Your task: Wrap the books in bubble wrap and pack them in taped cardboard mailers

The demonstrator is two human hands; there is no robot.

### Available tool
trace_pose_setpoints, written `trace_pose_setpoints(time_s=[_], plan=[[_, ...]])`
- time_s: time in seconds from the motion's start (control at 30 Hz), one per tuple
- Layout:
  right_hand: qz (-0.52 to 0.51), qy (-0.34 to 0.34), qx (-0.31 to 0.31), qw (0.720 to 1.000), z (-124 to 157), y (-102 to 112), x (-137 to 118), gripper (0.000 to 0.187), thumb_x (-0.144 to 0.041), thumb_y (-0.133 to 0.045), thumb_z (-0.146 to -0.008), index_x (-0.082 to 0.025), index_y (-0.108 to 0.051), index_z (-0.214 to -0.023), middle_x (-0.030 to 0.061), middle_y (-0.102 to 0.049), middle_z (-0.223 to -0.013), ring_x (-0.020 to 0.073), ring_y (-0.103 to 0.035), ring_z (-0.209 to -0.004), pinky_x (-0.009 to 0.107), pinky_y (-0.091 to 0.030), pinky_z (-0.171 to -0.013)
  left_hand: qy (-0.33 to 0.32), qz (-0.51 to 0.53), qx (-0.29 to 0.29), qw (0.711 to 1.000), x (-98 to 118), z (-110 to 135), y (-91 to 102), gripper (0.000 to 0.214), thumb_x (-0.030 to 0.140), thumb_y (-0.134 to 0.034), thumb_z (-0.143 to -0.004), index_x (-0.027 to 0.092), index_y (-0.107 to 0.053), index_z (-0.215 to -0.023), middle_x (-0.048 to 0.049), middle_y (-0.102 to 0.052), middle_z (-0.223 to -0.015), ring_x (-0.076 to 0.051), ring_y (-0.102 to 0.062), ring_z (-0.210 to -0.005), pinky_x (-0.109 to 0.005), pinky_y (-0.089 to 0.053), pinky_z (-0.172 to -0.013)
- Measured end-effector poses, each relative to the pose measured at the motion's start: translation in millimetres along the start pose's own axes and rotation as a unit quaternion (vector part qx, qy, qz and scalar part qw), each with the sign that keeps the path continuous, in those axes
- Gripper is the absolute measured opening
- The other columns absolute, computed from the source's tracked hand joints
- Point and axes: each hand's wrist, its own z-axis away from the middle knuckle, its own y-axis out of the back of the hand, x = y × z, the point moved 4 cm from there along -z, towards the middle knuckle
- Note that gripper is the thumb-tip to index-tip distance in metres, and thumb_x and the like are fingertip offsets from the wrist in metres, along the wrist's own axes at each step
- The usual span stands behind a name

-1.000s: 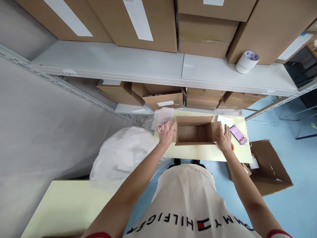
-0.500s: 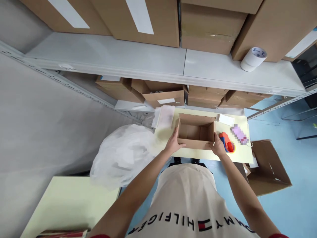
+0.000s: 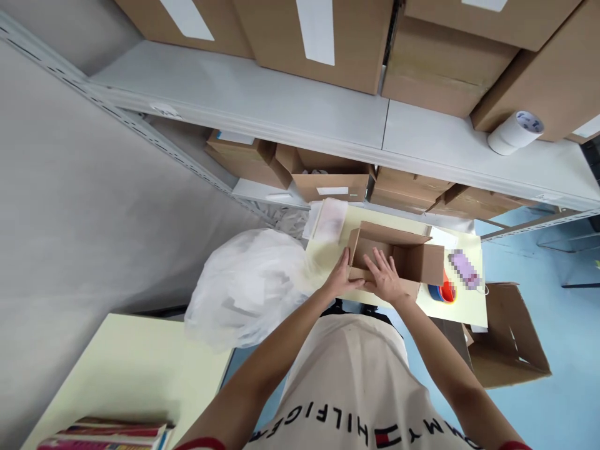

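Observation:
An open brown cardboard box (image 3: 412, 256) stands on a pale yellow table (image 3: 462, 307), its flaps up. My left hand (image 3: 341, 282) grips the box's near left corner, thumb along the near wall. With fingers spread, my right hand (image 3: 385, 276) reaches over the near wall and presses into the box. A red and blue tape dispenser (image 3: 443, 291) lies just right of the box, and a phone (image 3: 464, 269) lies beyond it. A flat clear packet (image 3: 329, 220) rests at the table's far left.
A big white plastic bag (image 3: 248, 287) bulges left of the table. Grey shelving (image 3: 290, 119) behind holds large cartons and a tape roll (image 3: 514, 132). An open carton (image 3: 509, 350) sits on the blue floor at right. A second yellow table (image 3: 122, 375) with books (image 3: 112, 432) is near left.
My right hand left the box's right side and now reaches inside from the near wall. My left hand slid to the near left corner. The view has swung left.

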Motion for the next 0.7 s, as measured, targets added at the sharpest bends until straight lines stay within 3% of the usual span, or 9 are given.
trace_pose_setpoints(time_s=[0.1, 0.2, 0.27, 0.33, 0.4, 0.47, 0.57, 0.7], plan=[[-0.018, 0.051, -0.06, 0.997, -19, -1, -19, 0.075, -0.037, -0.061, -0.088, -0.027, -0.028, -0.154, 0.015, -0.013, -0.165, 0.0329, -0.024, -0.149, 0.059, -0.027, -0.115, -0.022, 0.001, -0.011, 1.0, -6, 2, 8.1, 0.11, 0.041, -0.074, -0.072, 0.019, -0.009, -0.157, -0.0185, -0.013, -0.164, -0.029, -0.012, -0.152, -0.048, -0.021, -0.122], [-0.035, 0.052, -0.105, 0.992, -27, 1, -26, 0.079, -0.03, -0.064, -0.085, -0.029, -0.026, -0.154, 0.0129, -0.007, -0.166, 0.0312, -0.033, -0.146, 0.059, -0.03, -0.114, -0.013, 0.005, 0.013, 1.0, -19, -3, 27.0, 0.082, 0.042, -0.065, -0.082, 0.019, -0.028, -0.152, -0.0162, -0.02, -0.163, -0.028, -0.016, -0.152, -0.045, -0.022, -0.122], [-0.048, 0.04, -0.122, 0.991, -28, 2, -27, 0.083, -0.024, -0.064, -0.083, -0.029, -0.024, -0.155, 0.0113, -0.005, -0.166, 0.0293, -0.036, -0.144, 0.058, -0.03, -0.115, 0.052, 0.0, 0.073, 0.996, -36, -15, 48.4, 0.064, 0.04, -0.057, -0.089, 0.013, -0.041, -0.145, -0.0193, -0.027, -0.16, -0.028, -0.021, -0.15, -0.043, -0.02, -0.122], [-0.058, 0.032, -0.128, 0.99, -27, 2, -27, 0.083, -0.022, -0.062, -0.082, -0.03, -0.023, -0.155, 0.01, -0.004, -0.166, 0.0275, -0.037, -0.144, 0.056, -0.03, -0.115, 0.155, -0.01, 0.152, 0.976, -58, -31, 73.9, 0.061, 0.037, -0.055, -0.09, 0.007, -0.043, -0.141, -0.0246, -0.031, -0.156, -0.03, -0.024, -0.149, -0.043, -0.02, -0.122], [-0.06, 0.026, -0.126, 0.99, -26, 2, -27, 0.082, -0.021, -0.06, -0.083, -0.031, -0.023, -0.155, 0.0086, -0.005, -0.166, 0.0266, -0.037, -0.144, 0.056, -0.032, -0.115, 0.236, -0.016, 0.209, 0.949, -79, -50, 96.0, 0.075, 0.034, -0.065, -0.083, 0.005, -0.035, -0.145, -0.0279, -0.029, -0.156, -0.034, -0.023, -0.149, -0.046, -0.022, -0.121], [-0.055, 0.02, -0.125, 0.99, -24, 2, -27, 0.082, -0.019, -0.06, -0.082, -0.033, -0.023, -0.155, 0.0075, -0.007, -0.166, 0.0266, -0.04, -0.143, 0.054, -0.034, -0.114, 0.278, -0.019, 0.221, 0.935, -96, -71, 108.9, 0.089, 0.032, -0.072, -0.077, 0.004, -0.027, -0.148, -0.0317, -0.024, -0.156, -0.037, -0.022, -0.149, -0.05, -0.026, -0.119], [-0.045, 0.015, -0.125, 0.991, -23, 0, -28, 0.082, -0.018, -0.06, -0.082, -0.032, -0.024, -0.155, 0.0065, -0.009, -0.166, 0.0263, -0.042, -0.141, 0.052, -0.035, -0.114, 0.296, -0.023, 0.178, 0.938, -111, -97, 107.8, 0.09, 0.031, -0.076, -0.072, 0.004, -0.031, -0.144, -0.0354, -0.03, -0.152, -0.04, -0.029, -0.145, -0.052, -0.031, -0.115], [-0.036, 0.016, -0.114, 0.993, -21, -3, -27, 0.082, -0.019, -0.061, -0.082, -0.033, -0.025, -0.154, 0.0055, -0.012, -0.165, 0.026, -0.044, -0.14, 0.049, -0.037, -0.114, 0.273, -0.033, 0.156, 0.949, -110, -105, 90.5, 0.066, 0.022, -0.07, -0.076, 0.016, -0.043, -0.137, -0.0243, -0.044, -0.149, -0.032, -0.038, -0.143, -0.048, -0.036, -0.112]])
